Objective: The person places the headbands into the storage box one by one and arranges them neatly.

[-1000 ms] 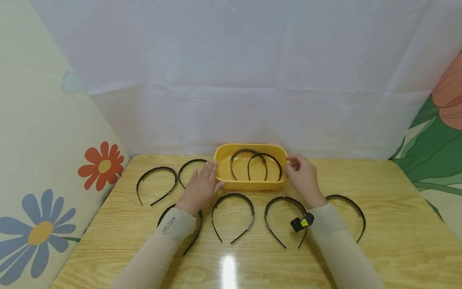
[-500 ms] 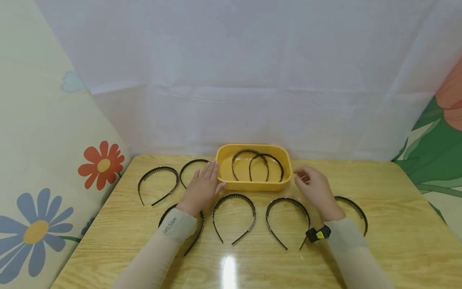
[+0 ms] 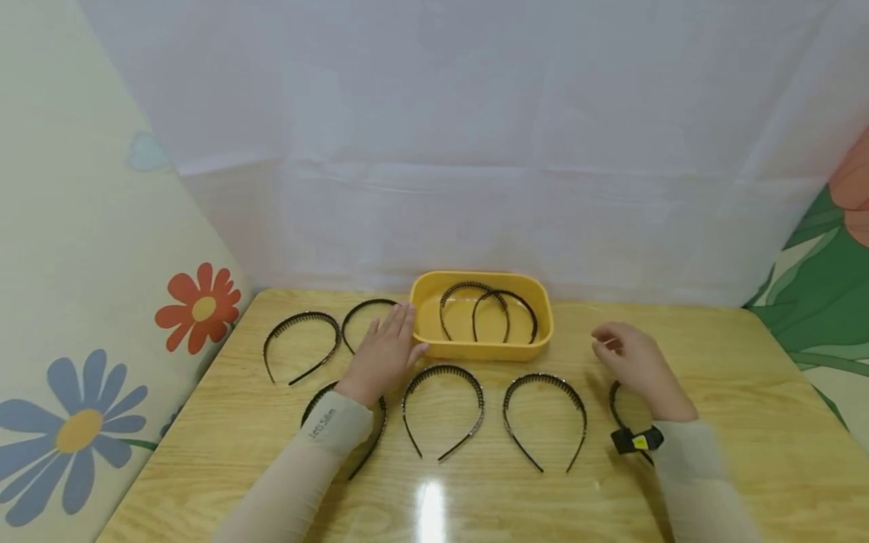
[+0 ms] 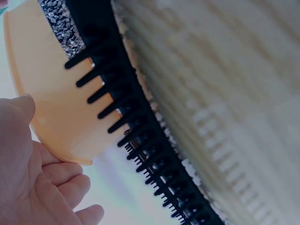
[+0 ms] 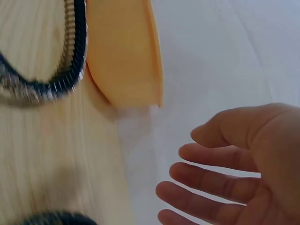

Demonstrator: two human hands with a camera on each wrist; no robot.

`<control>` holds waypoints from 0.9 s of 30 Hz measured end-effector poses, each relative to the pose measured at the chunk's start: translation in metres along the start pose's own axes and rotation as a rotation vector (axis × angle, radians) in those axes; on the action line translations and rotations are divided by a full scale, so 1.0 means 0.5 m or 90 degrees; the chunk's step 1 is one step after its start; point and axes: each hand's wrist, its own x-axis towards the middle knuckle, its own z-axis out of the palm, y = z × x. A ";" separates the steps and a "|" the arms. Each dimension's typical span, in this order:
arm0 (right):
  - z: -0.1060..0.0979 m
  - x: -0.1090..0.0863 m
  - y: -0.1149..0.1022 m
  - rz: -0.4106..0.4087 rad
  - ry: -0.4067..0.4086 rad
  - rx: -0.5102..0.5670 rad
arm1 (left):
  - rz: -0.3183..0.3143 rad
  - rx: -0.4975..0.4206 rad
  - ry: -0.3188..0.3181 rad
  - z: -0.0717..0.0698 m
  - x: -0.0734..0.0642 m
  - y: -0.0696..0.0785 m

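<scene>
A yellow plastic box (image 3: pixel 482 351) stands at the back of the table with two black toothed headbands (image 3: pixel 532 313) overlapping inside. My left hand (image 3: pixel 380 358) rests against its left end, fingers straight along the wall and thumb by the front corner; the left wrist view shows this hand (image 4: pixel 42 192) at the box edge. To the right of the box my right hand (image 3: pixel 641 369) hovers apart from it, fingers loosely bent and holding nothing. Below that hand lies a headband (image 3: pixel 614 403), partly hidden by wrist and sleeve. In the right wrist view the fingers (image 5: pixel 206 180) are spread.
Two headbands with glittery edges lie in front of the box, one at centre (image 3: pixel 444 369) and one right of it (image 3: pixel 545 378). More lie on the left: one at the far left (image 3: pixel 302 315), one behind my left hand (image 3: pixel 370 303), one under my left wrist (image 3: pixel 377 437). A white cloth (image 3: pixel 407 151) hangs behind.
My right hand has left the box's right end and moved right and toward me, over the rightmost headband. My left hand stays at the box's left end.
</scene>
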 end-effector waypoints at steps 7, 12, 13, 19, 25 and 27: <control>-0.027 -0.012 0.035 0.007 -0.030 -0.015 | -0.002 0.004 -0.004 -0.006 -0.003 0.005; -0.040 -0.017 0.054 0.031 -0.042 -0.036 | -0.004 0.000 -0.013 -0.011 -0.004 0.006; -0.044 -0.018 0.059 0.036 -0.041 -0.043 | -0.006 -0.001 -0.013 -0.010 -0.004 0.006; -0.067 -0.026 0.082 0.061 -0.051 -0.056 | -0.013 -0.005 -0.009 -0.004 -0.002 0.001; -0.082 -0.038 0.098 0.103 -0.092 -0.058 | -0.012 -0.013 -0.008 -0.001 0.000 0.002; -0.085 -0.041 0.104 0.113 -0.103 -0.059 | -0.013 -0.015 -0.008 -0.001 0.000 0.003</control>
